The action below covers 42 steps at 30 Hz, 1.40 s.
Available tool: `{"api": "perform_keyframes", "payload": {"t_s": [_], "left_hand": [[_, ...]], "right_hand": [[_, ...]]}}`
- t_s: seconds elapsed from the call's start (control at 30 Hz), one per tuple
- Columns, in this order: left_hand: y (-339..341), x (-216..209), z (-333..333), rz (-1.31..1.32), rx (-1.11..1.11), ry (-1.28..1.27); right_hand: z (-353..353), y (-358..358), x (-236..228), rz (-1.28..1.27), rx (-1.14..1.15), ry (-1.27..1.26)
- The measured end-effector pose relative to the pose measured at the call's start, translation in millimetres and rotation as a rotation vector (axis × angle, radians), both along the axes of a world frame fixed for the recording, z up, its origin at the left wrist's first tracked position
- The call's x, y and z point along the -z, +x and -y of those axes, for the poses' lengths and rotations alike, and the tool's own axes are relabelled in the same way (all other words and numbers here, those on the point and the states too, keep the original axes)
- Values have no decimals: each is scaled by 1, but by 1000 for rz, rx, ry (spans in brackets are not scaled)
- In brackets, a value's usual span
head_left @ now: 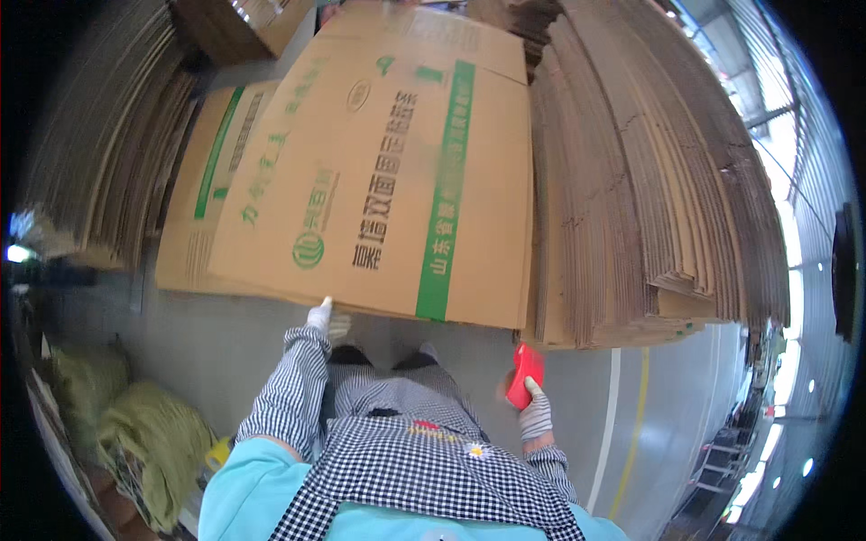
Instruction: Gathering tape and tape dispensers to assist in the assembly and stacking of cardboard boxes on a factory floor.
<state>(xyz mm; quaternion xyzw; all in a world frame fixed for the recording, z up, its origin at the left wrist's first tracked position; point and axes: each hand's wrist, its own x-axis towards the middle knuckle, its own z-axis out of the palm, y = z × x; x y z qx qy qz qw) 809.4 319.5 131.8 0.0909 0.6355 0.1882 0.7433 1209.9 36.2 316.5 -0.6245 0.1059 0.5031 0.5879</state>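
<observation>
1. White-gloved, the left hand [323,316] reaches forward at the end of a long forearm in a checked sleeve [284,392], meeting the near edge of the printed cardboard sheet [361,207].
2. One digit lies against that edge, and others show lower, a little apart from it; whether they pinch the board I cannot tell.
3. Also gloved, the right hand [536,410] sits lower, beside the body, its forearm short in view. Its fingers are curled around a red object [526,371], whose kind is unclear.
4. The cardboard sheet lies ahead of the person, overlapping another sheet [185,248] at its left.
5. Its right edge runs just beside a tall cardboard stack [604,225]; a second stack [104,126] stands farther left.
6. Grey floor [582,388] gives room around the right hand; green sacks [153,442] crowd the lower left.
7. The sheet's green stripe [446,198] runs away from the person, its far end leaning slightly right.
8. Lengthwise, the red object points forward, its upper end near the sheet's near right corner.
</observation>
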Motion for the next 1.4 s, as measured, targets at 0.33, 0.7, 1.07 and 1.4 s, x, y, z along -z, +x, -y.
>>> {"api": "perform_keyframes", "payload": {"t_s": [0.33, 0.7, 1.07, 1.4], "left_hand": [[145, 4, 47, 260, -297, 101], [207, -130, 121, 1070, 36, 166], [112, -75, 124, 503, -390, 224], [-50, 26, 63, -1667, 80, 593]], "right_hand": [[5, 77, -32, 89, -689, -12], [-103, 52, -31, 303, -1440, 290], [-147, -51, 29, 681, -1681, 331], [-202, -152, 127, 1096, -2152, -65]]}}
